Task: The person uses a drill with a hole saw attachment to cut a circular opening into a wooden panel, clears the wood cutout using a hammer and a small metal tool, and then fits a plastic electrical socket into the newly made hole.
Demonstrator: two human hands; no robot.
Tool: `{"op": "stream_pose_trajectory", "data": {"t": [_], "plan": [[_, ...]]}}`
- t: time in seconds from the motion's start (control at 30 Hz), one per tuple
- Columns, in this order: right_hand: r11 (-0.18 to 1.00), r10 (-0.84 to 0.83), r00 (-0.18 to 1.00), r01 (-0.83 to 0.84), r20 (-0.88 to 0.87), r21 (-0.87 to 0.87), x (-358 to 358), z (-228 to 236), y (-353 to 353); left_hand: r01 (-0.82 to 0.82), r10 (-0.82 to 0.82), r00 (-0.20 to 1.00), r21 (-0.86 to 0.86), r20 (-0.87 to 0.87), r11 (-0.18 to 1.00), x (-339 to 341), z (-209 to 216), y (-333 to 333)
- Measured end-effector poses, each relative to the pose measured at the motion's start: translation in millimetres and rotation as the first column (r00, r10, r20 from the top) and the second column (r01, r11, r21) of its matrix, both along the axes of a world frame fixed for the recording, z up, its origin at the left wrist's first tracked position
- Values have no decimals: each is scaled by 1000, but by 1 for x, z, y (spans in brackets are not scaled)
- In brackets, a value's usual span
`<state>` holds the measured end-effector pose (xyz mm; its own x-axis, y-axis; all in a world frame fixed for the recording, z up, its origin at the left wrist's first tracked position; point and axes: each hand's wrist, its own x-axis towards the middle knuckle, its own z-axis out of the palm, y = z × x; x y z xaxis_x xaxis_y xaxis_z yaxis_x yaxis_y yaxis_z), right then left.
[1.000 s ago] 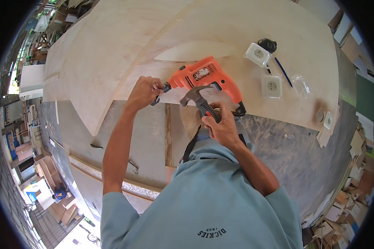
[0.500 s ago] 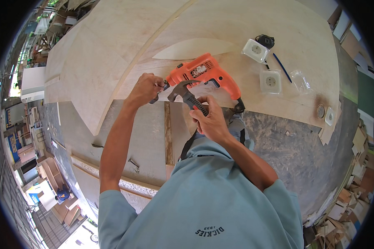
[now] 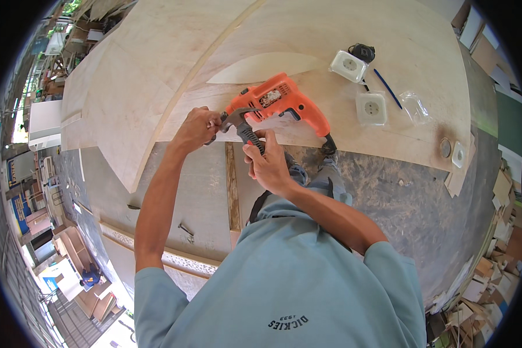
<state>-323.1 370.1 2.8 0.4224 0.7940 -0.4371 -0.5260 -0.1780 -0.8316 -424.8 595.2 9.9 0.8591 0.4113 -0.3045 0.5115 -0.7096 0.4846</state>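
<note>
In my right hand [image 3: 268,164] I grip a claw hammer [image 3: 247,133] by its dark, ribbed, red-marked handle. Its head is up against the fingers of my left hand [image 3: 198,130]. Those fingers are closed on a dark grey piece [image 3: 211,141], mostly hidden by them, at the front end of an orange power drill [image 3: 284,98]. Whether this piece is joined to the drill I cannot tell. The drill lies on its side on a pale plywood sheet [image 3: 174,35], and the hammer's claw overlaps its body.
Two boxed white wall sockets [image 3: 371,109], a black tape measure [image 3: 362,53], a blue pencil [image 3: 387,88] and clear plastic packaging [image 3: 414,107] lie right of the drill. Screws [image 3: 185,230] rest on the grey surface at left. Wood offcuts [image 3: 475,290] are heaped at far right.
The hammer has moved left and its head now meets the dark piece by my left fingers. My right hand went left with it; my left hand stays closed.
</note>
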Motion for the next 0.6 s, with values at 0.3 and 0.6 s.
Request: {"op": "stream_pose_trajectory", "data": {"t": [0.3, 0.6], "plan": [[999, -27, 982, 30, 186, -12, -40, -34, 12, -4, 4, 998, -7, 65, 1000, -7, -3, 1], [1000, -9, 979, 12, 203, -16, -37, -35, 16, -81, 89, 995, -176, 37, 981, -6, 2, 2]]}}
